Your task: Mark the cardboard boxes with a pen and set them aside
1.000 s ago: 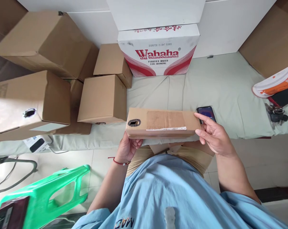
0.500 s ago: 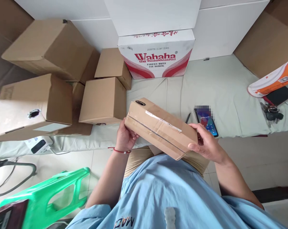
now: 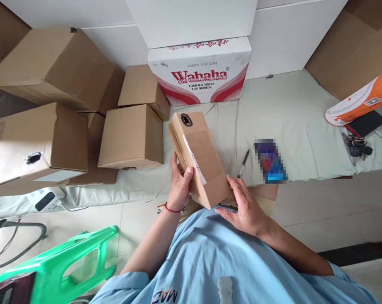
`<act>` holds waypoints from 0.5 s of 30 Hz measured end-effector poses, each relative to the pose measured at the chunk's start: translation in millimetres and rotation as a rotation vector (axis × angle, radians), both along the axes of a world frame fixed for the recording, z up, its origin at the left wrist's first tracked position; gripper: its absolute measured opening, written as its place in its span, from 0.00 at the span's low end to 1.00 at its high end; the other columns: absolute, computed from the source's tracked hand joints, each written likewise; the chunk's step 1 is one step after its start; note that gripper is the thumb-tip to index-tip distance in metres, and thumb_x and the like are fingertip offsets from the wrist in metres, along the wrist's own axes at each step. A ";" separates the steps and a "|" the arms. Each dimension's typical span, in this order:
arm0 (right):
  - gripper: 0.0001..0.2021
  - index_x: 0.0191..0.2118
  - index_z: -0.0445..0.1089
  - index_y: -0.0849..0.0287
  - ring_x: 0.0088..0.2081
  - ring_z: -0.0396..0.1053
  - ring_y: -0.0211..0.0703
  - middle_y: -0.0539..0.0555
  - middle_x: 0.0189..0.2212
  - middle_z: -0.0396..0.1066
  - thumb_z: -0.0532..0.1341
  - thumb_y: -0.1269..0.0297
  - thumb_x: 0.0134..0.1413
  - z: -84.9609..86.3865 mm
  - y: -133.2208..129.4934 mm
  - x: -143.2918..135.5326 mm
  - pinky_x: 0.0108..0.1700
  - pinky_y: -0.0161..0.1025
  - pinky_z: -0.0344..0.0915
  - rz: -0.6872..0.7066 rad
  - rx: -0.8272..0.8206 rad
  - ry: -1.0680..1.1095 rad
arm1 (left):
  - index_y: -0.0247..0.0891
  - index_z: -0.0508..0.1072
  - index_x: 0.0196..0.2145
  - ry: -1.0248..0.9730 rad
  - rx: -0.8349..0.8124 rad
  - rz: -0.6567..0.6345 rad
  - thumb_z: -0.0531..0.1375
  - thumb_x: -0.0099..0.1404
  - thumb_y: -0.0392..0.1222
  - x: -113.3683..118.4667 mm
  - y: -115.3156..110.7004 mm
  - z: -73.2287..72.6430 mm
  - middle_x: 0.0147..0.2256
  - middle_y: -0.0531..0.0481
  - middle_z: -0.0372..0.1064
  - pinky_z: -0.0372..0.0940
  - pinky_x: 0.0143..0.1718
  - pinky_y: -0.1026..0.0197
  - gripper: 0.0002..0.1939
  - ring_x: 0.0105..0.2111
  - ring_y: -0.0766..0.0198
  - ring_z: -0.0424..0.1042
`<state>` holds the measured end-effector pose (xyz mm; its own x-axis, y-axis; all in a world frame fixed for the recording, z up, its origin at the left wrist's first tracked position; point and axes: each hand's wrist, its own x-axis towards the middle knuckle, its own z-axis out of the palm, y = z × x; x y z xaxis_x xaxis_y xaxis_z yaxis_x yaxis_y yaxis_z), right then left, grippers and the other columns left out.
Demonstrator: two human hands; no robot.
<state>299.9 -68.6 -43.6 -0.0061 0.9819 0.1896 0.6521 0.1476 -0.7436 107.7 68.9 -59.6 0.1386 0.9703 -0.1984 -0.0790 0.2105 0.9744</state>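
Note:
A small cardboard box [image 3: 210,154] is held tilted above the table's front edge and my lap. A dark-rimmed oval hole shows near its far end, and a white label strip runs along one edge. My left hand [image 3: 180,185] grips its left side, thumb on top and fingers along the side. At the near right end, my right hand [image 3: 246,207] has its fingers against the side and its thumb by the lower corner. The box's underside is hidden. Just right of the box lie a pen [image 3: 243,163] and a phone [image 3: 270,160].
Several cardboard boxes [image 3: 124,135] stand at the left, with a Wahaha water carton [image 3: 200,78] behind. An orange-and-white can [image 3: 358,101] and keys [image 3: 359,147] lie at the right. A green stool [image 3: 51,270] and a white power device [image 3: 47,198] are at lower left.
The box has turned clockwise, its far end swinging up and away from me. My left hand has its thumb on top now; my right hand has come left and nearer my body.

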 end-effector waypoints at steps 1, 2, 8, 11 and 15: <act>0.45 0.81 0.46 0.53 0.54 0.78 0.59 0.67 0.60 0.71 0.67 0.46 0.70 3.2 1.0 4.6 0.53 0.55 0.82 0.064 -0.004 0.022 | 0.51 0.48 0.79 0.040 0.000 0.009 0.72 0.58 0.77 -3.5 -1.0 -1.0 0.72 0.38 0.63 0.68 0.70 0.45 0.64 0.71 0.44 0.68; 0.43 0.81 0.46 0.52 0.52 0.78 0.56 0.66 0.59 0.72 0.66 0.49 0.71 6.0 2.1 9.2 0.51 0.53 0.82 0.120 -0.012 0.047 | 0.51 0.45 0.80 0.074 -0.008 0.016 0.72 0.57 0.76 -6.6 -2.4 -1.6 0.72 0.36 0.62 0.68 0.69 0.43 0.67 0.71 0.42 0.68; 0.21 0.68 0.70 0.53 0.51 0.78 0.49 0.59 0.53 0.78 0.58 0.67 0.75 9.6 24.6 45.8 0.55 0.47 0.80 0.231 -0.002 -0.011 | 0.45 0.65 0.72 0.307 0.028 -0.034 0.60 0.74 0.71 -15.5 -20.9 3.8 0.74 0.37 0.60 0.58 0.77 0.39 0.39 0.77 0.43 0.59; 0.20 0.60 0.77 0.57 0.57 0.76 0.55 0.64 0.55 0.78 0.53 0.74 0.73 9.9 52.7 75.4 0.52 0.48 0.77 0.070 -0.097 -0.403 | 0.47 0.65 0.72 0.433 0.186 0.013 0.60 0.77 0.67 -19.6 -28.2 11.9 0.74 0.38 0.60 0.59 0.76 0.39 0.35 0.77 0.44 0.57; 0.23 0.63 0.76 0.58 0.56 0.76 0.59 0.67 0.59 0.73 0.51 0.74 0.72 19.3 94.4 101.8 0.38 0.42 0.69 0.053 -0.497 -0.833 | 0.51 0.60 0.76 0.571 0.538 -0.050 0.59 0.77 0.67 -19.9 -28.7 29.1 0.80 0.37 0.47 0.53 0.77 0.32 0.37 0.81 0.39 0.46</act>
